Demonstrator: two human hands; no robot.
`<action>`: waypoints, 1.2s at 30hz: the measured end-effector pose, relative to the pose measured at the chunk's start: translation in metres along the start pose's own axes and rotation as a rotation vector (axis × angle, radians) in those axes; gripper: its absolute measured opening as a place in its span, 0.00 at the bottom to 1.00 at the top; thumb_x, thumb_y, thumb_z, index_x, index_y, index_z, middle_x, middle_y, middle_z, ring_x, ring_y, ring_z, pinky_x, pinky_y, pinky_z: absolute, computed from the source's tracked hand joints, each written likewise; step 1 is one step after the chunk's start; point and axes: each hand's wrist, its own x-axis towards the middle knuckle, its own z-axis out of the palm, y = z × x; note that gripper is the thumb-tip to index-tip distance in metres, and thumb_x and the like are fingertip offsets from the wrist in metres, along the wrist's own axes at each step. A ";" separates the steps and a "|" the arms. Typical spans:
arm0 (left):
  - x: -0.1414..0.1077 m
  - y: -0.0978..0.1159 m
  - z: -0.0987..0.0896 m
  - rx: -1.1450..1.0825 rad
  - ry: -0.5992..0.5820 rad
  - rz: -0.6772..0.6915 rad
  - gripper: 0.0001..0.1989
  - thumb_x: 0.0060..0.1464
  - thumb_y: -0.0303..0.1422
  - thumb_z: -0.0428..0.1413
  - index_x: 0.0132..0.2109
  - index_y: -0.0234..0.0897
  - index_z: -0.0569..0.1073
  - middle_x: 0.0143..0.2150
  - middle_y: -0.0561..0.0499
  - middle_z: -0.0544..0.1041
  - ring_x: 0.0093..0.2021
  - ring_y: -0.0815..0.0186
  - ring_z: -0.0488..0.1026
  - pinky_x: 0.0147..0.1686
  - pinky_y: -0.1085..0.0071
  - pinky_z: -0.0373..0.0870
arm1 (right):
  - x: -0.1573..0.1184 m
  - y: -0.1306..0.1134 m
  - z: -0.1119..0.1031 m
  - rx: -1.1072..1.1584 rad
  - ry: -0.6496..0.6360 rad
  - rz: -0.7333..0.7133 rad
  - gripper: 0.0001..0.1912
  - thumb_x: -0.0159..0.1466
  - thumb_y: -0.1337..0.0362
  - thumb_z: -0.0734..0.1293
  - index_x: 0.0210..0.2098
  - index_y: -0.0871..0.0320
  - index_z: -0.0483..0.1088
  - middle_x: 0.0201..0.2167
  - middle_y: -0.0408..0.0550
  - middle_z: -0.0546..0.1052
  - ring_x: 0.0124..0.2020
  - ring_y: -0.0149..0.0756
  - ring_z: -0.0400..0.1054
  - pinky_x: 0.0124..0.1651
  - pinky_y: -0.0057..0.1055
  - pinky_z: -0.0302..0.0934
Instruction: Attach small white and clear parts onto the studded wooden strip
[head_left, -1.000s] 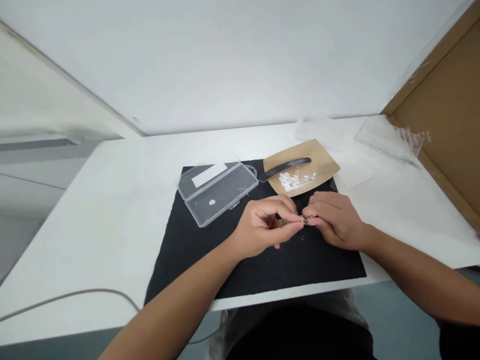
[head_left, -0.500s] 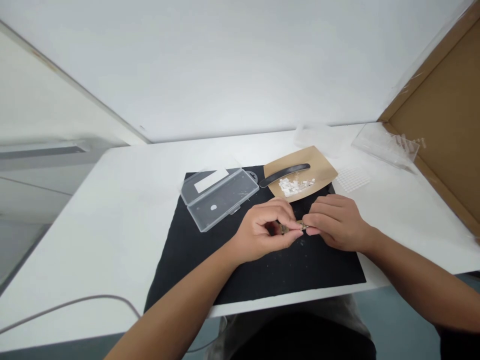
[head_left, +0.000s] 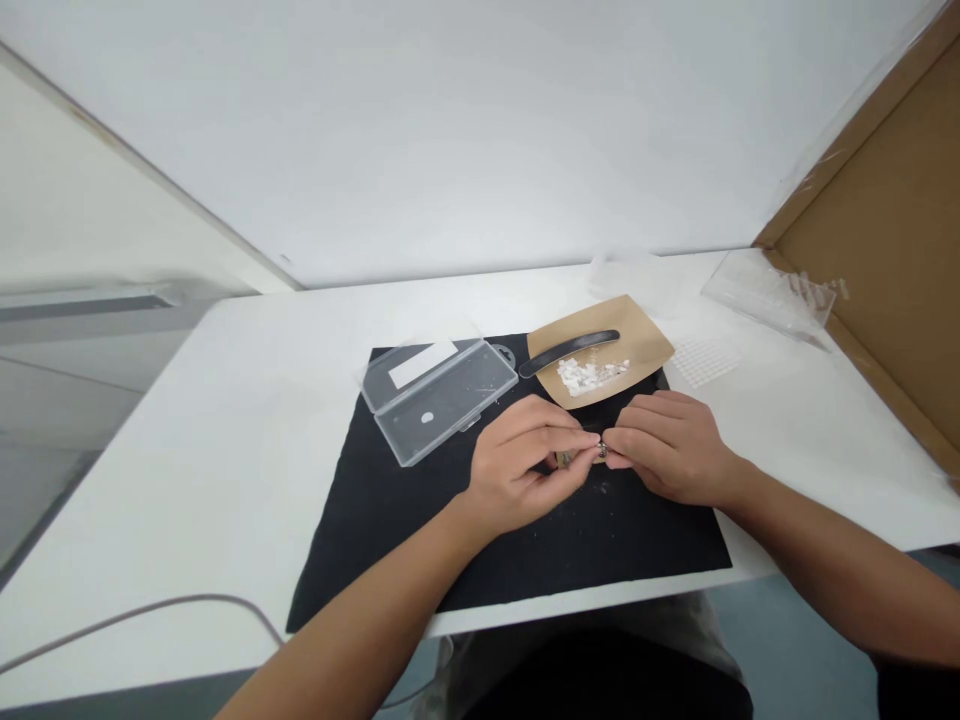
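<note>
My left hand (head_left: 531, 455) and my right hand (head_left: 667, 448) meet over the black mat. Both are closed, with thumbs and fingertips pinched on a small tan-and-silvery piece (head_left: 602, 451). Most of that piece is covered by my fingers, so its kind does not show. Just beyond the hands lies a brown sheet (head_left: 637, 345). On it rest a black curved nail file (head_left: 570, 352) and a heap of small white bits (head_left: 589, 376). To the left, a clear plastic case (head_left: 450, 405) lies open, with a white label (head_left: 422, 364) and one white bit inside.
The black mat (head_left: 390, 530) covers part of the white table (head_left: 187, 480). A sheet of clear dots (head_left: 703, 360) lies right of the brown sheet. Farther back are a clear plastic box (head_left: 772, 295) and a brown cardboard panel (head_left: 885, 250). A grey cable (head_left: 150, 605) crosses the left front.
My left fingers have closed in and shifted slightly left on the small piece, with the index finger straighter. My right hand has hardly moved.
</note>
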 end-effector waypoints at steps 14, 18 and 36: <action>-0.002 0.004 0.000 0.045 -0.031 0.021 0.09 0.60 0.24 0.65 0.47 0.34 0.79 0.37 0.47 0.80 0.32 0.70 0.77 0.28 0.76 0.76 | -0.001 -0.003 0.007 0.309 -0.007 0.107 0.14 0.79 0.61 0.56 0.39 0.57 0.67 0.30 0.45 0.71 0.30 0.35 0.60 0.34 0.34 0.54; -0.001 0.003 -0.001 0.083 -0.009 0.055 0.09 0.60 0.27 0.67 0.47 0.36 0.79 0.37 0.49 0.81 0.35 0.68 0.79 0.33 0.72 0.79 | 0.000 -0.004 0.006 0.400 -0.028 0.182 0.17 0.79 0.60 0.53 0.37 0.55 0.65 0.27 0.42 0.68 0.28 0.34 0.59 0.34 0.33 0.53; 0.000 0.002 0.001 0.212 0.014 0.181 0.09 0.56 0.27 0.69 0.43 0.37 0.78 0.36 0.51 0.83 0.40 0.63 0.82 0.42 0.63 0.84 | -0.001 -0.010 0.005 0.623 -0.074 0.358 0.20 0.80 0.58 0.51 0.34 0.55 0.63 0.25 0.40 0.68 0.27 0.32 0.61 0.37 0.33 0.55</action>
